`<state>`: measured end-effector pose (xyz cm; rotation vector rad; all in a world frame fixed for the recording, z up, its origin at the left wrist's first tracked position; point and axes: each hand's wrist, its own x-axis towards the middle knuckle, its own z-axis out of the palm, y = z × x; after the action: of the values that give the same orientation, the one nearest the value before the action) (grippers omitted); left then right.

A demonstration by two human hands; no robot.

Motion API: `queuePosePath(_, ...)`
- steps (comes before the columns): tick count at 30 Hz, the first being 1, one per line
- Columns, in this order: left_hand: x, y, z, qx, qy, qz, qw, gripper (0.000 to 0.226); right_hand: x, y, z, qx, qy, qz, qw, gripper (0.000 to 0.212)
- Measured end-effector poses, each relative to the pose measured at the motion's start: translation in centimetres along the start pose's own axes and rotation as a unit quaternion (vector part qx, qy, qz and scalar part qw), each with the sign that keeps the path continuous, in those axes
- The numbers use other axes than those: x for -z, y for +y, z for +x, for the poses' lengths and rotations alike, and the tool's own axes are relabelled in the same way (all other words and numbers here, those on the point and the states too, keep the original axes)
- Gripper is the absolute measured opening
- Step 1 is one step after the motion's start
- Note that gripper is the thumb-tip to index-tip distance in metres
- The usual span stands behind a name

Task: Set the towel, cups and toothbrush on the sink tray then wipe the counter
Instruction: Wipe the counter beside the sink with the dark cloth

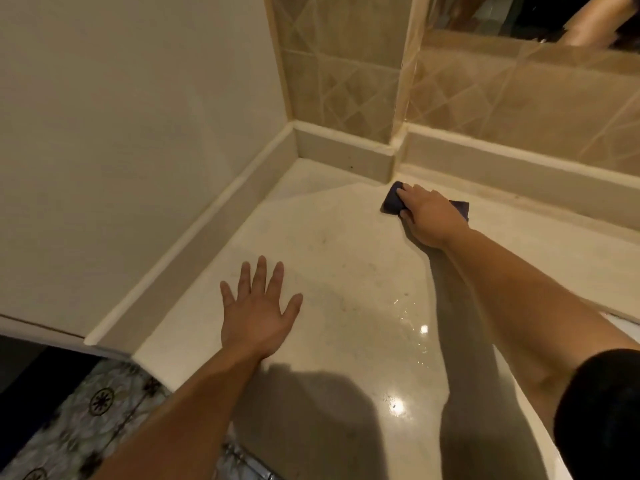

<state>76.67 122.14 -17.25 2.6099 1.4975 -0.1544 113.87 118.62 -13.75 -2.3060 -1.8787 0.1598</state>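
Wiping stage. Right hand [429, 216] pressed flat on folded dark-blue cloth [393, 200] at one o'clock on glossy cream stone counter [346, 271], near back ledge. Left hand [258, 308] splayed, empty, bracing at seven o'clock. Best: even pressure, overlapping strokes out of corner.

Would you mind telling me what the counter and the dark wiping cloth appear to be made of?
The counter looks like polished cream stone, perhaps marble: glossy, with bright light reflections and faint mottling. The cloth under the right hand looks like soft dark fabric, folded and matte; the exact fibre is unclear.
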Motion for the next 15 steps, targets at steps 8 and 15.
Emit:
queuePosePath(8, 0.2, 0.1, -0.2, 0.002, -0.013, 0.002, 1.0, 0.081, -1.6, -2.7, -3.4, 0.042, -0.031, 0.044, 0.998, 0.046)
queuePosePath(15, 0.4, 0.1, -0.1, -0.013, -0.035, 0.008, 0.999, 0.081, -3.2, -14.3, -20.0, 0.104, -0.012, 0.123, 0.987, 0.042)
